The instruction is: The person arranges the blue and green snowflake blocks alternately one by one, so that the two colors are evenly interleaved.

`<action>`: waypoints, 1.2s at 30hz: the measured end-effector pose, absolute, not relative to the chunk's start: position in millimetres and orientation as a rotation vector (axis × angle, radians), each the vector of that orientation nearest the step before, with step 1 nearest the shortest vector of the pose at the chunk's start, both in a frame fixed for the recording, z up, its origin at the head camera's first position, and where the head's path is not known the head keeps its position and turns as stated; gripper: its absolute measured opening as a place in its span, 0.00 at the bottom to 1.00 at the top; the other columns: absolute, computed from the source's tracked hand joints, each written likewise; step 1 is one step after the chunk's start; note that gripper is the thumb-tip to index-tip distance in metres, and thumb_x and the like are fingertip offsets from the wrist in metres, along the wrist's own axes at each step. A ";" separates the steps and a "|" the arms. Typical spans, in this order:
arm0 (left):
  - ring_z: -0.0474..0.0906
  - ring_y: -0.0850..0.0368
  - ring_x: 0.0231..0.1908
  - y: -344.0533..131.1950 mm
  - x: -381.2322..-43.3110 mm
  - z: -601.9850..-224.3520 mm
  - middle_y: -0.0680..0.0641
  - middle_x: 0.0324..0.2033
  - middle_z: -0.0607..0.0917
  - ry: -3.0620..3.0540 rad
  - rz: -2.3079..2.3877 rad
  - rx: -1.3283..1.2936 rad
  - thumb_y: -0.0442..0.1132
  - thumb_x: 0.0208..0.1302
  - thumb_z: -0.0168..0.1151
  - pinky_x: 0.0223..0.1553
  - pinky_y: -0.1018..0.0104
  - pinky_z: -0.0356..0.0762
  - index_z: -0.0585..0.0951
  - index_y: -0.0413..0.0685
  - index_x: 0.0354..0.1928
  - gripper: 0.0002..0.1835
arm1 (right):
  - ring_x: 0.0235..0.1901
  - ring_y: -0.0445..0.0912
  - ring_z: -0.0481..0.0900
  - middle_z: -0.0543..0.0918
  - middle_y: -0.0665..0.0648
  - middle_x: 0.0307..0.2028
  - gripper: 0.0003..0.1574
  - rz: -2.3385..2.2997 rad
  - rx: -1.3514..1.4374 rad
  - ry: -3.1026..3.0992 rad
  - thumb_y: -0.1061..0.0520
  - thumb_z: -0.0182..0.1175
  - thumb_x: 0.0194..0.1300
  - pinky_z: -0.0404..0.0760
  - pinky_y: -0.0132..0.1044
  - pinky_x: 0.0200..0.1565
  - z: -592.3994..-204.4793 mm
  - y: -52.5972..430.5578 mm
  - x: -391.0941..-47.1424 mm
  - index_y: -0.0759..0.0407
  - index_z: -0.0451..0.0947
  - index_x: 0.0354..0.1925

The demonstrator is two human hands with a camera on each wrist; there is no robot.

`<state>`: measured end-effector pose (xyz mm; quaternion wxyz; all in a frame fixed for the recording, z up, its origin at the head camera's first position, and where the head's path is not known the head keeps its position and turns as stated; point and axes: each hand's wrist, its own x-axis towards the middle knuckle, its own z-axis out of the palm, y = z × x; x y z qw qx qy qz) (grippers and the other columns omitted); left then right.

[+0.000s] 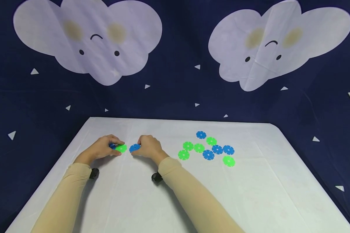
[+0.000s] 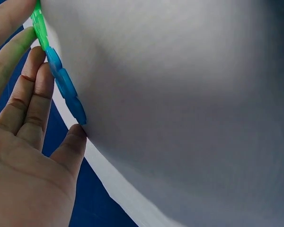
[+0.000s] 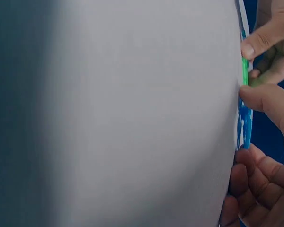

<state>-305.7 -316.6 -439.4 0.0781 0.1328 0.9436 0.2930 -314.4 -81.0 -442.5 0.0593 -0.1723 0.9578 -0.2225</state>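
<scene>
At the left of the table, my left hand (image 1: 102,148) grips a green notched plastic disc (image 1: 122,148) at its edges. A blue notched disc (image 1: 112,146) sits against the green one, partly covered by the fingers. Both discs show edge-on in the left wrist view, the green disc (image 2: 39,28) end to end with the blue one (image 2: 66,85). My right hand (image 1: 150,147) pinches another blue disc (image 1: 134,148) between thumb and fingers, a short gap to the right of the green disc. That blue disc (image 3: 245,124) appears edge-on in the right wrist view.
Right of my hands, several loose green discs (image 1: 199,148) and blue discs (image 1: 208,155) lie scattered on the white table (image 1: 265,194). Behind the table hangs a dark blue cloth (image 1: 175,97) with cloud prints. Dark wrist devices (image 1: 156,177) sit under both sleeves.
</scene>
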 end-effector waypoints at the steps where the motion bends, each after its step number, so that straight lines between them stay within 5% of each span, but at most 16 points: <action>1: 0.77 0.30 0.64 -316.5 -305.8 -439.4 0.32 0.61 0.83 2.827 0.878 0.398 0.39 0.58 0.82 0.70 0.31 0.73 0.88 0.40 0.60 0.28 | 0.42 0.41 0.87 0.92 0.46 0.46 0.32 -0.670 -0.508 2.907 0.35 0.80 0.57 0.85 0.34 0.39 -442.7 -82.5 -313.7 0.52 0.87 0.50; 20: 0.77 0.30 0.63 -315.6 -304.6 -438.2 0.33 0.60 0.83 2.830 0.864 0.400 0.39 0.57 0.83 0.69 0.32 0.74 0.88 0.39 0.60 0.28 | 0.46 0.42 0.88 0.91 0.47 0.49 0.36 -0.433 -0.539 2.979 0.27 0.73 0.63 0.87 0.34 0.46 -445.3 -94.1 -308.0 0.50 0.83 0.55; 36: 0.76 0.30 0.65 -313.2 -303.6 -438.4 0.32 0.62 0.82 2.818 0.873 0.350 0.38 0.59 0.82 0.70 0.31 0.73 0.87 0.40 0.61 0.28 | 0.55 0.43 0.86 0.89 0.48 0.56 0.38 -0.515 -0.531 2.893 0.30 0.77 0.61 0.87 0.38 0.55 -440.5 -88.2 -305.9 0.49 0.82 0.59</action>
